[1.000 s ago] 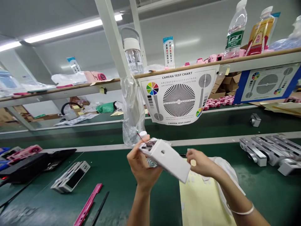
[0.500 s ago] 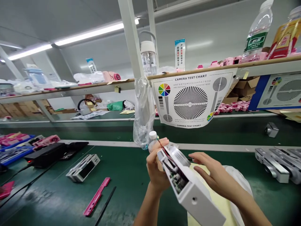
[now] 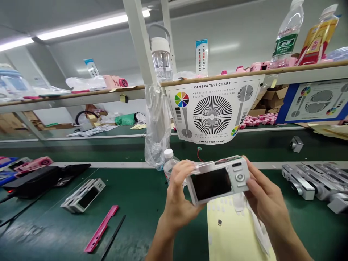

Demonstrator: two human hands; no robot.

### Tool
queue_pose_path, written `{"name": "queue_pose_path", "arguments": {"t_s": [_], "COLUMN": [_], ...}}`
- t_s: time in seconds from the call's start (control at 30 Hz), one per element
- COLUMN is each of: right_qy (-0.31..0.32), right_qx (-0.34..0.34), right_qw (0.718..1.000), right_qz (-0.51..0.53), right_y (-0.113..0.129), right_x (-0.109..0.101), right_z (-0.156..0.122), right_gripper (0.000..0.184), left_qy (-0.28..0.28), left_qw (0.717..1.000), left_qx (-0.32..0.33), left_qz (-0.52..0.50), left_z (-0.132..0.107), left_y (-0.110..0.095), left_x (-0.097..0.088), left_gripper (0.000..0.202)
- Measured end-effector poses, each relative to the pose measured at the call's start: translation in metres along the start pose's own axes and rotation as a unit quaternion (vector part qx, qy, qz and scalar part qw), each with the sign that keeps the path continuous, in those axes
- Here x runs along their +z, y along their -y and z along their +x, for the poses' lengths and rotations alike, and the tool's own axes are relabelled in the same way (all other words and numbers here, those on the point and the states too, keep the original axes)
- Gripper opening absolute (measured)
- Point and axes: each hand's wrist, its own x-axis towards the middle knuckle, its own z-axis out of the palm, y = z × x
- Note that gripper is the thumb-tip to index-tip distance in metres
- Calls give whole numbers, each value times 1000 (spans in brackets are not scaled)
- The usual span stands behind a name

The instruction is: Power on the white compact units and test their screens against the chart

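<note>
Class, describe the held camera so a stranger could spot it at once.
Find the hanging camera test chart. Below it, the left hand and right hand hold a white camera. Unlike the silver camera bodies lying at right, its dark screen faces us.

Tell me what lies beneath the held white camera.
A yellow sheet on the green table, with white plastic at its right edge. The camera, left hand and right hand hide the sheet's far end.

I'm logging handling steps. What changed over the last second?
The camera was turned over: its white face, then its open circuit side showed; now its screen faces the wearer. The right hand, open beside it just before, now grips its right end. The left hand kept hold; yellow sheet, chart unchanged.
</note>
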Motion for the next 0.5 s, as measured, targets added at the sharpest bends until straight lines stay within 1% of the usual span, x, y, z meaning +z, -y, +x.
{"name": "queue_pose_path", "arguments": {"t_s": [0.03, 0.07, 0.1, 0.13, 0.17, 0.27, 0.33, 0.4, 0.43, 0.47, 0.5], "right_qy": [-7, -3, 7, 18, 30, 58, 68, 69, 67, 73, 82], "right_qx": [83, 155, 211, 251, 278, 323, 345, 357, 358, 358, 355], "right_qw": [991, 969, 943, 922, 909, 889, 877, 870, 869, 869, 872], "right_qz": [106, 194, 257, 295, 311, 319, 328, 334, 335, 333, 327], "right_y": [-7, -13, -18, -22, -24, -25, -22, -18, -15, -11, -7], "right_x": [4, 10, 16, 23, 29, 41, 43, 40, 38, 35, 31], "right_z": [7, 12, 15, 16, 16, 11, 9, 9, 9, 9, 9], "right_gripper": [35, 35, 36, 37, 36, 34, 32, 31, 33, 36, 38], "left_qy": [5, 6, 6, 2, -2, -12, -26, -47, -57, -61, -58], "left_qw": [1000, 1000, 1000, 999, 999, 995, 993, 992, 992, 993, 992], "left_qx": [1, 1, 0, -1, 1, 16, 20, 8, -10, -42, -89], "left_qz": [3, 9, 19, 36, 54, 101, 116, 115, 108, 92, 65], "left_z": [0, 0, 0, 0, 0, 1, 2, 3, 4, 4, 5], "left_y": [-4, -8, -12, -15, -17, -21, -22, -21, -20, -18, -16], "left_x": [-3, -5, -6, -7, -6, -4, -2, -2, -3, -4, -6], "left_gripper": [72, 80, 86, 90, 91, 82, 78, 79, 80, 82, 83]}}
